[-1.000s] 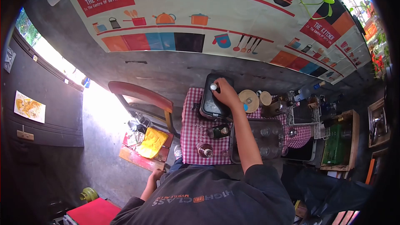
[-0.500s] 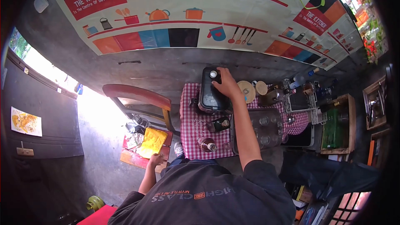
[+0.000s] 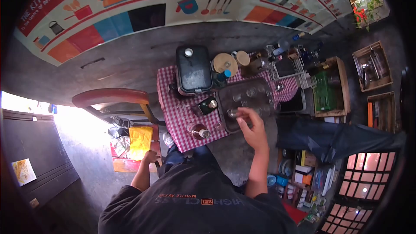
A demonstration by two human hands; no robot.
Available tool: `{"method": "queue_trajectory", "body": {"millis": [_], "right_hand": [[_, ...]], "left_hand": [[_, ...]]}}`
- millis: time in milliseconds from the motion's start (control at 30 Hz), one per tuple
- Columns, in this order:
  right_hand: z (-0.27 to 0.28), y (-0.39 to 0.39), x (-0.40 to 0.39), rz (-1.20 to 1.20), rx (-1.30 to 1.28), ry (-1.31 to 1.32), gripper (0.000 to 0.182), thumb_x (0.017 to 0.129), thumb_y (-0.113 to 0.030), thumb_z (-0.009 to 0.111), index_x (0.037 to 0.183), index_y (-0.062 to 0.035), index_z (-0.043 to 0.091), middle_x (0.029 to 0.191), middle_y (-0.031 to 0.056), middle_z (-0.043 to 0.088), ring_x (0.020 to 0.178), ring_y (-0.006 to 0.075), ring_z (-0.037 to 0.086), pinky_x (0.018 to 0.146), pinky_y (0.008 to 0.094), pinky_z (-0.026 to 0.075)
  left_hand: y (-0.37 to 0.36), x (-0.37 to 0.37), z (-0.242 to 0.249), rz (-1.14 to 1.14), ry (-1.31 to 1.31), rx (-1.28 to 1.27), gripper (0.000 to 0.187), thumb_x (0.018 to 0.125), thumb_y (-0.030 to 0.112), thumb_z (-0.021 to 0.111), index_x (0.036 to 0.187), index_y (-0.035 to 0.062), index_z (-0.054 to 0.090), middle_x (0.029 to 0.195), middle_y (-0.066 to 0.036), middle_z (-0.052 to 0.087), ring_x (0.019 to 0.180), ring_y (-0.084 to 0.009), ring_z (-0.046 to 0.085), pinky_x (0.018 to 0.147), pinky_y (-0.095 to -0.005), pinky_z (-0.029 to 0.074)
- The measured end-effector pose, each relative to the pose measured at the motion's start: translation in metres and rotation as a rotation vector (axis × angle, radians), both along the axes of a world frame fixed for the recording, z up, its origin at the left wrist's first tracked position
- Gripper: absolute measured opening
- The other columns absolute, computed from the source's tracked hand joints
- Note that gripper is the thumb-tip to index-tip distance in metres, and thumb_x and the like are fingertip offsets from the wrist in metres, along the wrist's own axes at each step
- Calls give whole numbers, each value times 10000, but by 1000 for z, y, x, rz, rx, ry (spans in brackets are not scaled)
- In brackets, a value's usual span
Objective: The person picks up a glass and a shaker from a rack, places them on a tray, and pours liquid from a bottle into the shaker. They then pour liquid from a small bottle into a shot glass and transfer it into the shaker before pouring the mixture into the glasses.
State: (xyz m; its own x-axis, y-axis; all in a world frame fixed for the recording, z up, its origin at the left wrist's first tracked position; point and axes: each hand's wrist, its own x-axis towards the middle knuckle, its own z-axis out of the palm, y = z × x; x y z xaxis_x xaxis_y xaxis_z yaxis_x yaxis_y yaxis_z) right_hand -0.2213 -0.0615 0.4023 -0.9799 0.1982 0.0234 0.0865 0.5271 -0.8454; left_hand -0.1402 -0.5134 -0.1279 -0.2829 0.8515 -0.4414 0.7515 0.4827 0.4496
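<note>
My right hand point(image 3: 251, 126) hovers over the front edge of the dark tray point(image 3: 226, 123), its fingers apart and nothing visibly held. Several clear glasses point(image 3: 251, 92) stand in that tray. To the left on the checkered cloth point(image 3: 184, 123) are a black lidded container point(image 3: 193, 71), a dark bottle point(image 3: 204, 107) and a bottle of reddish liquid point(image 3: 198, 131). Low on the left, my left hand point(image 3: 150, 156) is beside the yellow packet point(image 3: 141, 143) on the red wooden chair seat point(image 3: 123, 164); its fingers are too small to make out.
Round wooden lids point(image 3: 225, 64) and a blue-capped bottle point(image 3: 224, 76) stand behind the tray. A wire rack point(image 3: 288, 69), a wooden crate with green contents point(image 3: 327, 89) and dark cloth point(image 3: 320, 136) are on the right. The chair's curved back point(image 3: 110, 96) rises left of the table.
My right hand has left the black container's lid and moved toward me and right, over the tray's front edge. The view has shifted right. My left hand stays near the yellow packet.
</note>
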Motion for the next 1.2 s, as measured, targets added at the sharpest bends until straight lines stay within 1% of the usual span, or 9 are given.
{"method": "queue_trajectory", "body": {"millis": [167, 267, 400, 567, 667, 900, 1000, 1067, 1200], "right_hand": [[-96, 24, 96, -111, -50, -321, 261, 881, -58, 608, 1136, -4, 594, 929, 90, 664, 827, 143, 620, 738, 274, 489], [-195, 41, 151, -87, -72, -528, 231, 879, -100, 621, 1090, -7, 597, 904, 93, 666, 799, 157, 618, 721, 294, 493], [-321, 69, 210, 121, -14, -922, 306, 886, -197, 601, 1143, -31, 579, 949, 92, 669, 844, 181, 644, 706, 330, 520], [-368, 96, 229, 330, -13, -1519, 445, 893, -361, 572, 1202, -41, 556, 1080, 138, 638, 923, 280, 643, 718, 430, 551], [-368, 102, 219, 265, -183, -1430, 441, 896, -387, 555, 1200, -68, 574, 1082, 104, 621, 916, 280, 630, 730, 458, 554], [-371, 142, 201, 722, -84, -1343, 310, 892, -380, 572, 1058, -128, 643, 955, 17, 611, 855, 197, 582, 678, 424, 533], [-361, 161, 213, 676, -82, -1302, 271, 886, -361, 581, 996, -122, 643, 876, 5, 602, 818, 172, 571, 651, 387, 504], [-406, 184, 232, 639, -165, -1263, 253, 884, -346, 577, 976, -119, 643, 849, 4, 599, 776, 158, 568, 623, 375, 494], [-410, 214, 244, 490, -178, -1206, 198, 867, -292, 575, 915, -115, 649, 762, -4, 578, 643, 139, 548, 551, 338, 460]], "left_hand": [[21, -24, 4, 106, 4, -121, 277, 731, 358, 667, 883, 128, 697, 847, -57, 695, 893, -251, 666, 773, -412, 522], [45, -28, 43, 1524, -1024, 97, 314, 787, 283, 653, 1006, 59, 641, 823, -95, 696, 788, -285, 673, 693, -434, 539], [49, -19, 46, 1597, -1006, 177, 263, 877, 224, 575, 1060, 35, 584, 771, -123, 665, 628, -279, 655, 531, -416, 524], [59, 17, 60, 1748, -968, 86, 233, 934, 278, 491, 1015, 77, 576, 736, -103, 643, 538, -260, 625, 450, -399, 491], [53, 46, 58, 1648, -1157, 13, 235, 930, 274, 493, 1033, 80, 576, 744, -94, 642, 535, -241, 622, 454, -396, 494], [138, 118, 110, 1750, -940, -91, 224, 889, 215, 565, 1024, 46, 621, 773, -114, 657, 628, -240, 642, 539, -396, 527], [136, 156, 21, 830, -258, 79, 217, 862, 177, 558, 991, 29, 651, 803, -157, 673, 706, -256, 659, 621, -381, 535], [195, 160, 79, 1464, -376, -49, 252, 795, 191, 600, 956, 13, 678, 938, -206, 692, 882, -331, 664, 791, -390, 515], [220, 152, 115, 1579, -329, -89, 295, 795, 218, 622, 950, -31, 658, 924, -214, 689, 890, -309, 667, 806, -394, 513]]}}
